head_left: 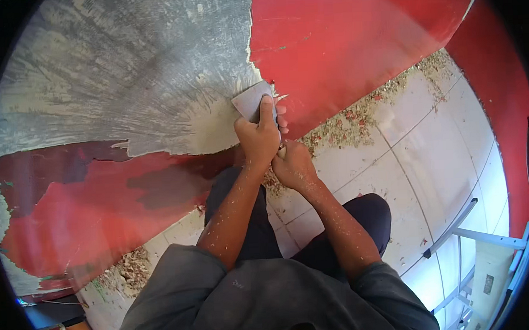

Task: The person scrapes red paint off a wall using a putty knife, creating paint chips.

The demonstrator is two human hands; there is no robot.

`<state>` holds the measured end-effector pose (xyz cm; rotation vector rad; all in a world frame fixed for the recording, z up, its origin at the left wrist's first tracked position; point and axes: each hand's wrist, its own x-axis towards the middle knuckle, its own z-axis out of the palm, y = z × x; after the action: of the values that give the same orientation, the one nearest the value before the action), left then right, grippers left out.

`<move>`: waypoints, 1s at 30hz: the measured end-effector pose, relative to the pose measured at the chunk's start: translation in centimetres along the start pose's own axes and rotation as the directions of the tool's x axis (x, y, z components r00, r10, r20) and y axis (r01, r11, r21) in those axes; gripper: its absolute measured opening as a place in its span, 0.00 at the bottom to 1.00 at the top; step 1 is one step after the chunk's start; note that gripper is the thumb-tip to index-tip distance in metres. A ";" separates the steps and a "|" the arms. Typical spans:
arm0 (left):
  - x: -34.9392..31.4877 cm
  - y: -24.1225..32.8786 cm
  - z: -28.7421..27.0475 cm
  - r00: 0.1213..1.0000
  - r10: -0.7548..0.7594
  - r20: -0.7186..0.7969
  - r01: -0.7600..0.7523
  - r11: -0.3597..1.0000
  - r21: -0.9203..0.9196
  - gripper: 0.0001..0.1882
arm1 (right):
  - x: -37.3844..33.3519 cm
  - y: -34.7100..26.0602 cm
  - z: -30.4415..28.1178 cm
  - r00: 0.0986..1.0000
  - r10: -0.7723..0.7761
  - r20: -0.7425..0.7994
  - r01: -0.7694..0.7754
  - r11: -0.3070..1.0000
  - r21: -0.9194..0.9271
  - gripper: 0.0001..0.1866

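Observation:
A scraper [251, 102] with a wide, flat grey metal blade is pressed against the wall at the ragged border between the bared grey surface [124, 71] and the red paint [341, 38]. My left hand [260, 137] is closed around the blade, its thumb lying along the metal and its fingertips showing past the right side. Just below it, my right hand [294, 166] is closed on the handle, most of which is hidden by the fingers. Small curled paint flakes stand up beside the blade. Pale specks of debris dot both forearms.
Paint chips [348, 126] lie along the foot of the wall on the white tiled floor [418, 176], with another heap [130, 271] at lower left. A light-coloured metal stepladder [492, 237] stands at the right. Red paint [101, 207] covers the lower left wall.

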<state>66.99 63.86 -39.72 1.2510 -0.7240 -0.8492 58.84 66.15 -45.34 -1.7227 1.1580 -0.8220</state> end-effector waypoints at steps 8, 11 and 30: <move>0.9 4.3 1.1 0.997 0.059 0.041 -0.060 0.998 0.016 0.16 | 2.1 -4.9 -2.7 0.995 0.094 0.040 -0.094 0.996 -0.003 0.14; -0.1 -0.4 -0.1 1.000 0.013 -0.003 -0.013 0.999 0.041 0.15 | 0.3 0.0 0.3 1.000 0.021 -0.013 -0.021 1.000 0.023 0.14; 0.1 -2.2 -0.4 0.998 -0.056 -0.022 0.058 0.993 0.098 0.16 | 0.9 0.7 0.3 0.998 0.039 0.048 -0.042 0.997 0.067 0.13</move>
<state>67.03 63.73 -41.93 1.3722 -0.7246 -0.8553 59.13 65.22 -46.07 -1.6493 1.1176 -0.7832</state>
